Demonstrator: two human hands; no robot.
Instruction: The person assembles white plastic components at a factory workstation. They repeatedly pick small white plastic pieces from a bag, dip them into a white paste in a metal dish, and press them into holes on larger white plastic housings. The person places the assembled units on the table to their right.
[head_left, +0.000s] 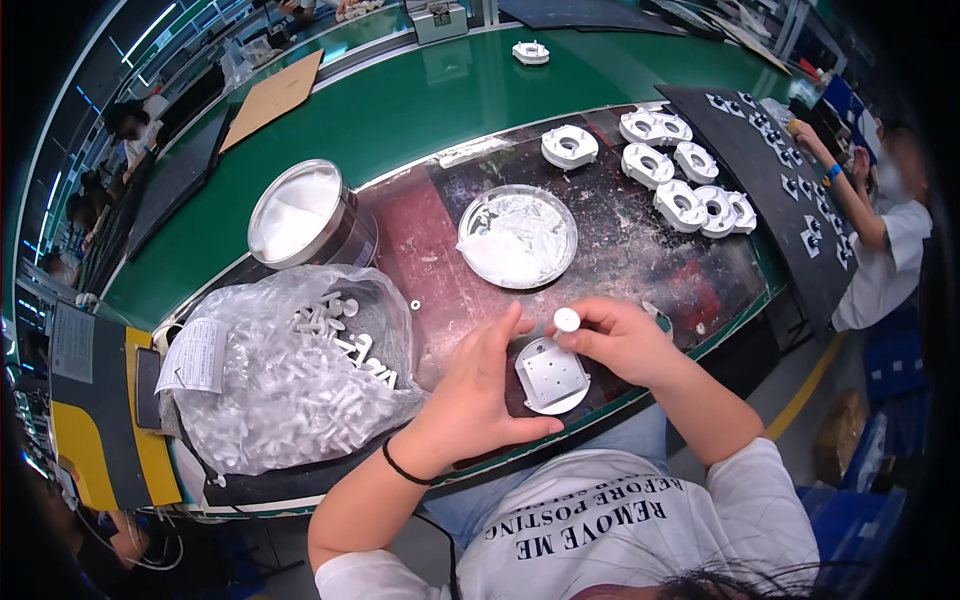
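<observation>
Both hands meet at the near edge of the bench: my left hand [478, 385] curls around the left side of a white moulded housing [552, 377], fingers closed on it, while my right hand [622, 340] pinches a small white round cap [566, 319] between thumb and fingertips, just above the housing's far edge. Housing lies flat-face up, roughly square with a rounded near end, directly between the two hands; the cap sits slightly far and right of its centre, and the right hand is the nearer to that cap. Its long axis I cannot tell. Left of my hands, a clear plastic bag [290, 385] bulges with small white parts, a white paper label [193, 355] stuck on its left flank. Farther left, a yellow-and-black panel [100, 420] carries a pale printed sheet. Far of the bag stands a round metal tin [305, 215] of white paste; to its right a shallow round dish [517, 237] holds more of the same. At the far right, a cluster of white ring-shaped housings [680, 180] rests on the dark, spattered work mat [620, 250], beside a black tray [780, 160] of small white pieces where another person's hand [800, 130] reaches. A brown cardboard sheet [272, 95] lies on the green belt [420, 105] beyond.
</observation>
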